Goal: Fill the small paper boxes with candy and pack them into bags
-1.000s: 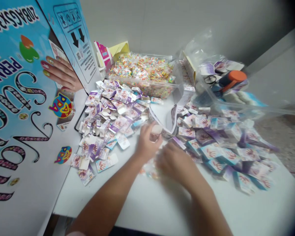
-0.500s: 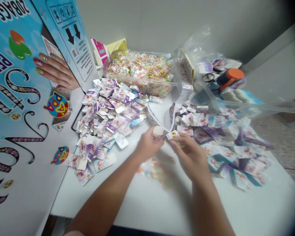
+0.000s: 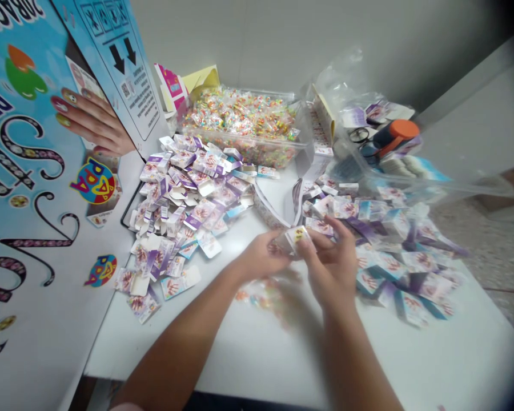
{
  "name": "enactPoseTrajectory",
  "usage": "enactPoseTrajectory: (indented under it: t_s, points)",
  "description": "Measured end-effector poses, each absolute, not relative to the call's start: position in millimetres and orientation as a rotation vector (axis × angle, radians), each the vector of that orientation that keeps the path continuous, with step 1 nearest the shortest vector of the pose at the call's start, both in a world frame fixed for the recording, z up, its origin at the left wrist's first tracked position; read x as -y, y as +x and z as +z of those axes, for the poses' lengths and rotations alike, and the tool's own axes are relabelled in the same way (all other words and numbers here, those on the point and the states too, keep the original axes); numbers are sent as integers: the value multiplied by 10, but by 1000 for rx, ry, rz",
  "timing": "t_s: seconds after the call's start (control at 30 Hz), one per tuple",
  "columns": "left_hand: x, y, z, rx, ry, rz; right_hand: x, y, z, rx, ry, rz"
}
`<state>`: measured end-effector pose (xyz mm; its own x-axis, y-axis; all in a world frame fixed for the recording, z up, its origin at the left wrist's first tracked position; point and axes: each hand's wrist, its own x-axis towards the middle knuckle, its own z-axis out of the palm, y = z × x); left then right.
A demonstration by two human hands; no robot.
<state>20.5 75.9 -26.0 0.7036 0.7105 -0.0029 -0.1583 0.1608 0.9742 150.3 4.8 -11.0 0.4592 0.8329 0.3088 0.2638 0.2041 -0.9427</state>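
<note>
White table (image 3: 257, 354), both hands, left hand (image 3: 261, 260), right hand (image 3: 332, 268), pinching one small box (image 3: 297, 237) (blurred).

Small printed box (image 3: 298, 238), white-purple, tilted, pinched between both hands above white table, between two box piles.

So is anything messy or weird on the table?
Yes. Lots of small boxes lie in loose heaps, one left and one right of the hands, many with flaps open. A few colourful packets lie scattered on the white table under the wrists, away from their clear tub.
</note>
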Motion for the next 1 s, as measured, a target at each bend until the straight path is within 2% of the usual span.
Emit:
enactPoseTrajectory:
  t_s: [0.1,0.27,0.37,0.73,0.93,1.0]
  points:
    - [-786,193,-290,-532,1315,665,-50,1526,-122,1111,-1384,515]
    - [-823,161,-296,-515,1352,667,-75,1552,-108,1417,-1501,105]
    - [-811,144,-290,-557,1417,600,-105,1554,-104,1522,-1473,14]
    - [-752,189,-261,-608,1451,637,-73,1710,-75,1667,-1454,255]
    - [-696,163,-165,-585,1469,559,-109,1659,-154,1356,-1428,307]
    - [-680,170,-146,-586,1474,575,-112,1634,-148,1400,-1405,277]
